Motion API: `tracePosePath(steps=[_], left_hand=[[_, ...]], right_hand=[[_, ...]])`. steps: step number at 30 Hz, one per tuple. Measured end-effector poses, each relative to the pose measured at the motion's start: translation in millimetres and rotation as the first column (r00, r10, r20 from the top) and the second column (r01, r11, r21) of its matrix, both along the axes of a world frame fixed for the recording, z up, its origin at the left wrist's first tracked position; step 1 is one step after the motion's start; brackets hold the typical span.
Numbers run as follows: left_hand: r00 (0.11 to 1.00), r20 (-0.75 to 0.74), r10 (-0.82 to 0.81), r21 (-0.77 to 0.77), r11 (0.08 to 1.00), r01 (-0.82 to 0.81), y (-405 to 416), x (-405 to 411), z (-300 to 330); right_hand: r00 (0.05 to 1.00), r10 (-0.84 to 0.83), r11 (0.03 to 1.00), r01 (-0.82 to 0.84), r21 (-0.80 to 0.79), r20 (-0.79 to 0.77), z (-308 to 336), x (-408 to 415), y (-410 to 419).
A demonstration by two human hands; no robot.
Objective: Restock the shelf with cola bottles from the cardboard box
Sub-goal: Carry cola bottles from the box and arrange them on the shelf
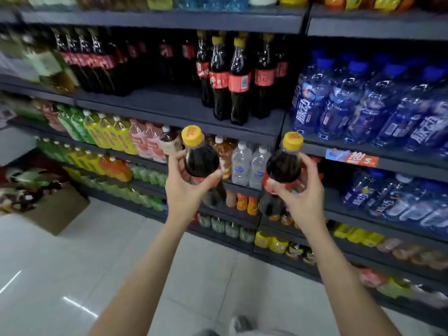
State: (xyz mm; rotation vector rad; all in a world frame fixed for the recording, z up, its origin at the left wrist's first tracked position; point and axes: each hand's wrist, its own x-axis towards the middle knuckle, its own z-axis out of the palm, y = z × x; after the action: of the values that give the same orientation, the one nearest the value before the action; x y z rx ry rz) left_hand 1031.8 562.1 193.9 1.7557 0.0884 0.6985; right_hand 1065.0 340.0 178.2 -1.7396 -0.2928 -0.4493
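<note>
My left hand (pixel 188 187) grips a cola bottle (pixel 200 158) with a yellow cap and red label, held upright in front of the shelves. My right hand (pixel 298 197) grips a second cola bottle (pixel 283 163) of the same kind, a little to the right. Both bottles are below the dark grey cola shelf (pixel 155 105). Several yellow-capped cola bottles (pixel 230 76) stand at that shelf's right end, and larger cola bottles (pixel 97 61) fill its left end. Between them lies a bare stretch of shelf. The cardboard box (pixel 55 209) sits on the floor at the left.
Blue water bottles (pixel 363 105) fill the shelf bay to the right. Lower shelves hold green, yellow, pink and clear drink bottles (pixel 116 137). A shelf board (pixel 169 20) runs overhead. The white tiled floor (pixel 72 275) stretches below, with my shoe near the bottom edge.
</note>
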Motion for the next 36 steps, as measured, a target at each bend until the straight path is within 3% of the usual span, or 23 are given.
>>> tracePosePath(steps=[8, 15, 23, 27, 36], left_hand=[[0.989, 0.147, -0.026, -0.029, 0.999, 0.031, 56.5, 139.2, 23.5], [0.981, 0.173, -0.084, -0.08, 0.992, 0.099, 107.4, 230.0, 39.9], [0.974, 0.162, -0.155, -0.081, 0.982, 0.17, 142.2, 293.5, 44.8], [0.975, 0.14, -0.175, -0.064, 0.981, 0.185, 149.5, 308.8, 40.2], [0.983, 0.027, -0.182, -0.019, 0.983, 0.183, 139.4, 346.6, 32.7]], right_hand=[[0.977, -0.105, 0.994, 0.105, 0.013, 0.186, 42.6, 138.8, 55.7], [0.952, -0.28, 0.959, 0.272, 0.076, 0.124, 39.1, 223.6, 86.3], [0.856, -0.501, 0.857, 0.511, -0.062, 0.123, 31.6, 251.1, 119.9], [0.77, -0.628, 0.749, 0.637, -0.18, 0.111, 11.9, 244.3, 130.7], [0.699, -0.706, 0.668, 0.712, -0.218, 0.118, 6.7, 240.1, 137.6]])
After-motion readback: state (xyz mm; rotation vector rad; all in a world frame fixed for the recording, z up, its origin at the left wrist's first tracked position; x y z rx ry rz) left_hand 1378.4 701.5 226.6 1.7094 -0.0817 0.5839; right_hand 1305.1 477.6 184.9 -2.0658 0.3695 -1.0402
